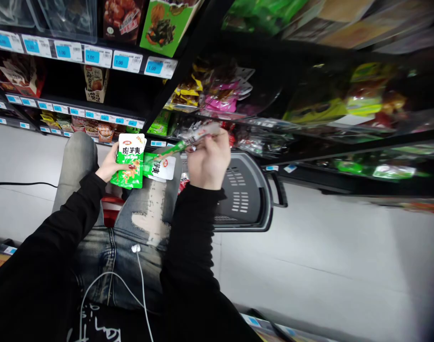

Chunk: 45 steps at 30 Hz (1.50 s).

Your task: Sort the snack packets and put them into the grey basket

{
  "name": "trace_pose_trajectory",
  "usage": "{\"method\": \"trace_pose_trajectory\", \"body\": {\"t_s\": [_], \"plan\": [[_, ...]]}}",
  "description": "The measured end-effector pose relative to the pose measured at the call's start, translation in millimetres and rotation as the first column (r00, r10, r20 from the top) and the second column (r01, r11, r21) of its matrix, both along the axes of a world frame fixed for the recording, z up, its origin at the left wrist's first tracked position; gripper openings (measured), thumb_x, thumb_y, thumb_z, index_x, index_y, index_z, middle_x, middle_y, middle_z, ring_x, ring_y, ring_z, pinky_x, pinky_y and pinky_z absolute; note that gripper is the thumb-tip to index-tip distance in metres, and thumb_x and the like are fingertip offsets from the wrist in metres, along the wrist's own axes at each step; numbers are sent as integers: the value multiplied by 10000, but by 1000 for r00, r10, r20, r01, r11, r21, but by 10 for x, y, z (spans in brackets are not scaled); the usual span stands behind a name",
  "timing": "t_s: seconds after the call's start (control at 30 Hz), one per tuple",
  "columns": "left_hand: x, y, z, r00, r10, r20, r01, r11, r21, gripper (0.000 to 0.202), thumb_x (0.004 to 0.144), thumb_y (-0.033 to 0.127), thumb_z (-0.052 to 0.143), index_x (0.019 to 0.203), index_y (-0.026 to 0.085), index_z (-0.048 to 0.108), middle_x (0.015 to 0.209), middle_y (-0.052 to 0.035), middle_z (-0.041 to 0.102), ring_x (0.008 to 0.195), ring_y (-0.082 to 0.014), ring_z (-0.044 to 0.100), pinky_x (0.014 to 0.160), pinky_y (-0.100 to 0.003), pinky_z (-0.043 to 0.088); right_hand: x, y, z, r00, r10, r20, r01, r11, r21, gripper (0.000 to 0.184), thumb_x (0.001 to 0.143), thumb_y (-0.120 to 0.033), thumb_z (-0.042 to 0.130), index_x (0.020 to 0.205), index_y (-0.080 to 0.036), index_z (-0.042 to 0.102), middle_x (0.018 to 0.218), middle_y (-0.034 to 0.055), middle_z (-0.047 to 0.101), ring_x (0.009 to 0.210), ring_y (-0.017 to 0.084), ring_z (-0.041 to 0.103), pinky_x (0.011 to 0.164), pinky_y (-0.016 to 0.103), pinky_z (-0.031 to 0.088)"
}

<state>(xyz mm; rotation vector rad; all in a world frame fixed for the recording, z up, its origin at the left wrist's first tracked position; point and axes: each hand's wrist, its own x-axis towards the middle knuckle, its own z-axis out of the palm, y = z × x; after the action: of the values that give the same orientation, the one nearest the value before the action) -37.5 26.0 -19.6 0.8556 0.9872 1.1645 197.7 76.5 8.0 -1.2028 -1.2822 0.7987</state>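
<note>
Over my left knee, my left hand (111, 165) grips a green and white snack packet (130, 159) with its printed front facing up. A second packet of the same colours (163, 167) lies sideways on my right thigh, next to the first. My right hand (210, 159) is raised to the right, its fingers closed on a green and white snack packet (183, 145) that is seen nearly edge-on and blurred. Below and beyond that hand stands a dark grey shopping basket (254, 190) on the floor, partly hidden by my right forearm.
Black shelves (198, 52) with price labels (120, 61) run along the front. Bagged snacks (220, 92) fill the shelves ahead and to the right. A red stool (110, 216) shows between my legs. A white cable (141, 280) lies across my lap.
</note>
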Motion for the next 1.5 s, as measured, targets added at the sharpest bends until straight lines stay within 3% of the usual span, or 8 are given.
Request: {"method": "trace_pose_trajectory", "body": {"t_s": [0.13, 0.27, 0.6, 0.8, 0.97, 1.17, 1.3, 1.5], "plan": [[-7, 0, 20, 998, 35, 43, -33, 998, -49, 840, 414, 139, 827, 1163, 224, 457, 1135, -60, 612, 1096, -286, 576, 963, -448, 439, 65, -109, 213, 981, 71, -180, -57, 995, 79, 224, 840, -459, 418, 773, -247, 443, 874, 32, 532, 779, 178, 591, 706, 379, 497], [-4, -9, 47, 998, 49, 50, -48, 998, -39, 822, 406, 136, 826, 1141, 230, 469, 1097, -35, 621, 1073, -272, 582, 953, -443, 441, -76, -112, 207, 948, 26, -316, 4, 995, 96, 280, 813, -407, 472, 652, -223, 336, 744, -8, 459, 615, 124, 558, 631, 322, 487], [-11, -31, 105, 992, 39, 123, -35, 999, -42, 835, 426, 139, 817, 1157, 282, 440, 1007, 2, 636, 925, -231, 634, 886, -415, 472, -4, -198, 115, 937, -343, 69, 302, 894, 332, 258, 816, -237, 517, 571, -202, 444, 686, -8, 433, 698, 142, 490, 719, 326, 420], [3, -39, 118, 992, -3, 123, 8, 999, -44, 808, 419, 139, 819, 1126, 273, 452, 1021, 2, 633, 948, -226, 627, 859, -373, 483, -120, -268, 117, 961, -191, 202, 117, 937, 329, 209, 790, -164, 520, 584, -196, 501, 694, -2, 518, 720, 141, 526, 721, 310, 414], [-14, -23, 81, 998, 27, 65, -27, 1000, 0, 817, 403, 159, 840, 1126, 265, 474, 1092, -14, 623, 1016, -248, 607, 904, -383, 461, -174, -341, 27, 968, 25, 251, -59, 990, 130, 129, 748, -160, 529, 717, -217, 640, 811, 13, 646, 843, 174, 595, 829, 362, 439], [-28, -10, 54, 997, 71, 15, -72, 995, 72, 817, 404, 213, 863, 1122, 263, 477, 1042, -14, 630, 1011, -262, 607, 892, -402, 465, 3, -356, -63, 950, 111, -292, -159, 977, -144, 255, 751, -401, 541, 903, -238, 664, 1093, 44, 649, 1077, 224, 588, 915, 429, 463], [-31, -4, 37, 993, 114, -17, -110, 982, 151, 801, 412, 248, 873, 1108, 261, 477, 1026, -11, 618, 981, -246, 616, 876, -389, 474, -114, -376, -9, 877, 41, -479, -256, 884, -392, 364, 675, -436, 662, 982, -247, 617, 1065, 29, 666, 1026, 217, 617, 861, 394, 514], [-73, 4, -2, 981, 186, -59, -164, 950, 266, 824, 455, 321, 869, 1162, 285, 448, 1098, -27, 591, 1035, -257, 596, 901, -412, 470, -388, -347, 45, 772, 3, -636, -425, 746, -512, 385, 576, -353, 771, 897, -210, 612, 799, 12, 710, 779, 220, 672, 707, 421, 573]]}}
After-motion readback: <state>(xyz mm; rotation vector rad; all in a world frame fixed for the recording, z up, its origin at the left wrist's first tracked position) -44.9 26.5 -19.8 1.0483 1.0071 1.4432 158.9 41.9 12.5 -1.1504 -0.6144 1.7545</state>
